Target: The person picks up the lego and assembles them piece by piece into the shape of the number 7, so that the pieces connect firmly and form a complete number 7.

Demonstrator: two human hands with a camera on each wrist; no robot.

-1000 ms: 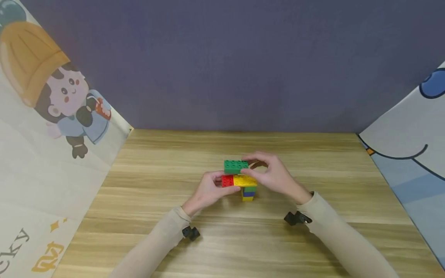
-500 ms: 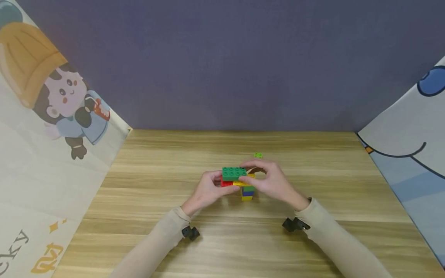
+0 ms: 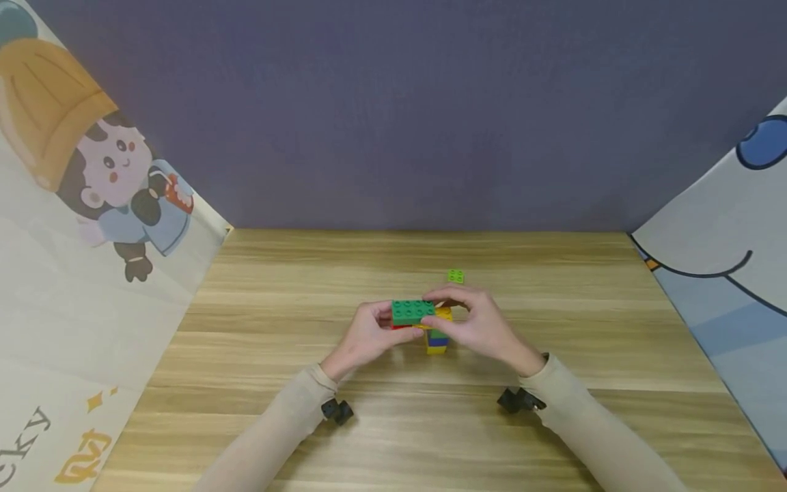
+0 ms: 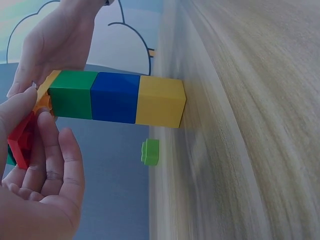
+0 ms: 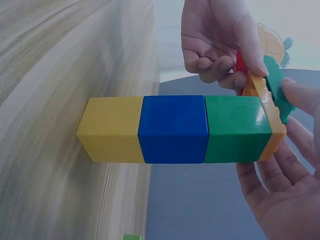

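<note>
A tower of a yellow block (image 5: 112,130), a blue block (image 5: 173,129) and a green block (image 5: 235,129) stands upright on the table. Across its top lies a thin yellow brick (image 5: 272,117) that reaches out to the left. Under that overhang, my left hand (image 3: 364,343) grips a red brick (image 4: 21,142), its thumb against the yellow one. My right hand (image 3: 476,324) pinches a studded green brick (image 3: 408,312) by its right end. This brick sits close over the red and yellow ones, covering most of them from above, and looks slightly tilted in the right wrist view.
A small light-green brick (image 3: 456,276) lies on the wooden table (image 3: 277,273), just behind my right hand. A dark blue-grey panel (image 3: 393,123) rises along the table's back edge, with printed white sheets (image 3: 55,287) at the sides.
My right hand has brought the green brick down and toward me, over the red and yellow bricks. The light-green brick has come into view behind it. My left hand stays put.
</note>
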